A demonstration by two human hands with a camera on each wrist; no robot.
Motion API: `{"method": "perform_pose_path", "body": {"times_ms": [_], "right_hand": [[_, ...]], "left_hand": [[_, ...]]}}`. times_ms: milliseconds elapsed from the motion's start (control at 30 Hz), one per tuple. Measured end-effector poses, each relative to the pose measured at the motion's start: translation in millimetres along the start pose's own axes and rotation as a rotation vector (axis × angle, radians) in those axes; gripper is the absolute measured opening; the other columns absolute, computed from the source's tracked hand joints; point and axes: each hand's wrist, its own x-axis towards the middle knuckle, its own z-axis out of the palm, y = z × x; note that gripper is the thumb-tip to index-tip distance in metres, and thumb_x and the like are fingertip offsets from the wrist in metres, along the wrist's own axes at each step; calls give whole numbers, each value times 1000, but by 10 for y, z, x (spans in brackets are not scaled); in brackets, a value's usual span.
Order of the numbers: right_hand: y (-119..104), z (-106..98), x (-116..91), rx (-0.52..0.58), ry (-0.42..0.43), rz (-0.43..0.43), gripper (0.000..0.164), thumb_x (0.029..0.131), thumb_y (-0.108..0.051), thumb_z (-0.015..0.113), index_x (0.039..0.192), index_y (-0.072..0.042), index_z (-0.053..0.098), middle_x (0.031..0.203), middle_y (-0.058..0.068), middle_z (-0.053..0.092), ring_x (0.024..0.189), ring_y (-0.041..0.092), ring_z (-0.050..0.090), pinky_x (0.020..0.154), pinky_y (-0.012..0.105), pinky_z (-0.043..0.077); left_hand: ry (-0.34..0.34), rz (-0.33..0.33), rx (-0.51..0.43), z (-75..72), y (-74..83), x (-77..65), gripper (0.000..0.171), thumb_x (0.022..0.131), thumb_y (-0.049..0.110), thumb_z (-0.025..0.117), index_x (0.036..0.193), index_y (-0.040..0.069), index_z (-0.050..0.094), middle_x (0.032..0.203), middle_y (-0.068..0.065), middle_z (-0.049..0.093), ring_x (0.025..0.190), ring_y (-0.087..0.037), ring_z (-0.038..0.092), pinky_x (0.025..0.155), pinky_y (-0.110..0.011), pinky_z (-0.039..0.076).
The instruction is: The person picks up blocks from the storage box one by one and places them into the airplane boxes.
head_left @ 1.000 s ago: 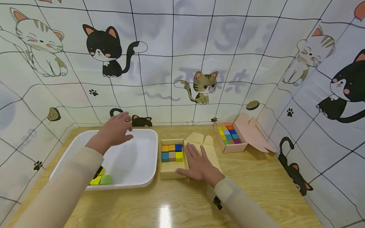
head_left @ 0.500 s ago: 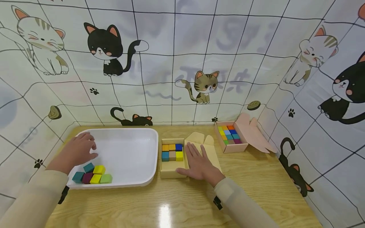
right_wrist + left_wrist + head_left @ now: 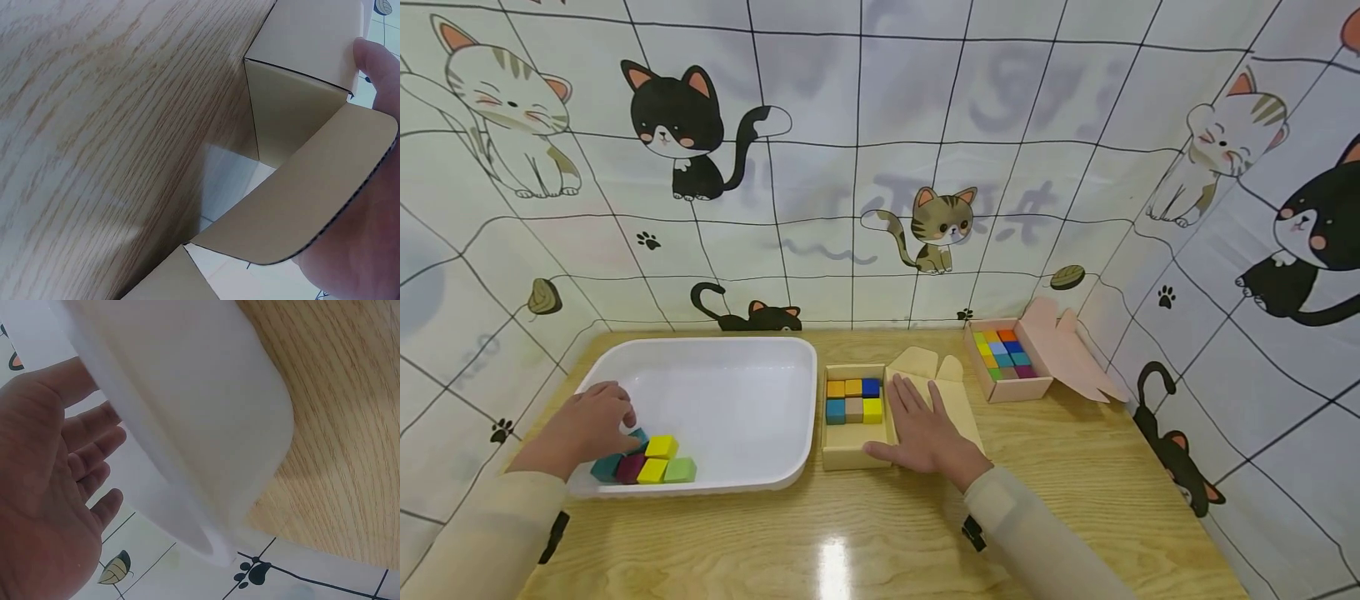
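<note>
My left hand (image 3: 583,421) reaches over the near left part of the white tray (image 3: 737,400), its loosely bent fingers right at a teal block (image 3: 638,437). In the left wrist view the tray wall (image 3: 187,406) hides the fingertips. Beside it lie another teal block (image 3: 605,469), a purple block (image 3: 630,469), two yellow blocks (image 3: 662,447) and a light green block (image 3: 680,470). With fingers straight, my right hand (image 3: 928,437) rests on the folded-back lid (image 3: 958,408) of a tan cardboard box (image 3: 855,458). Inside that box, several coloured blocks (image 3: 853,409) form two rows.
A pink box (image 3: 1018,391) filled with coloured blocks stands at the back right, its pink lid (image 3: 1067,354) folded out. The wooden table (image 3: 760,542) meets a cat-printed wall covering (image 3: 820,183) at the back and sides.
My left hand has swung left from over the tray's middle, then lowered toward the blocks at its near left. My right hand has stayed on the tan box's lid.
</note>
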Motion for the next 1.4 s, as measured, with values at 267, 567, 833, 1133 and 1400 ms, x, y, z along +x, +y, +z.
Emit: {"method": "perform_pose_path", "body": {"times_ms": [267, 567, 833, 1133, 1400], "right_hand": [[-4, -5, 2, 10, -1, -9, 104, 86, -78, 39, 157, -9, 7, 166, 8, 4, 155, 24, 4, 123, 57, -4], [1, -3, 6, -1, 1, -12, 105, 86, -79, 39, 157, -9, 6, 166, 8, 4, 155, 24, 5, 123, 57, -3], [8, -10, -13, 0, 19, -21, 106, 85, -80, 38, 157, -8, 8, 166, 9, 5, 154, 23, 6, 123, 57, -3], [24, -32, -6, 8, 11, -17, 104, 86, -77, 41, 157, -7, 9, 166, 10, 6, 154, 24, 7, 123, 57, -3], [84, -9, 68, 7, 12, -10, 102, 88, -74, 43, 157, -8, 7, 166, 9, 5, 154, 25, 6, 123, 57, -5]], "left_hand": [[-72, -27, -28, 30, -19, 20, 30, 68, 33, 85, 77, 9, 70, 100, -18, 61, 92, -36, 51, 94, -67, 43], [-16, -27, -3, 10, -21, 1, 29, 67, 29, 84, 77, 6, 69, 96, -16, 60, 88, -33, 51, 93, -66, 43], [87, 29, 39, -160, 36, 21, 26, 70, 31, 81, 77, 7, 71, 98, -18, 62, 94, -37, 53, 89, -65, 46], [140, 94, 39, -408, 307, 92, 24, 73, 31, 79, 81, 10, 73, 116, -25, 63, 126, -51, 41, 103, -70, 36], [173, 174, 48, -611, 732, 203, 22, 75, 31, 79, 83, 12, 73, 121, -18, 62, 132, -43, 40, 107, -66, 35]]}}
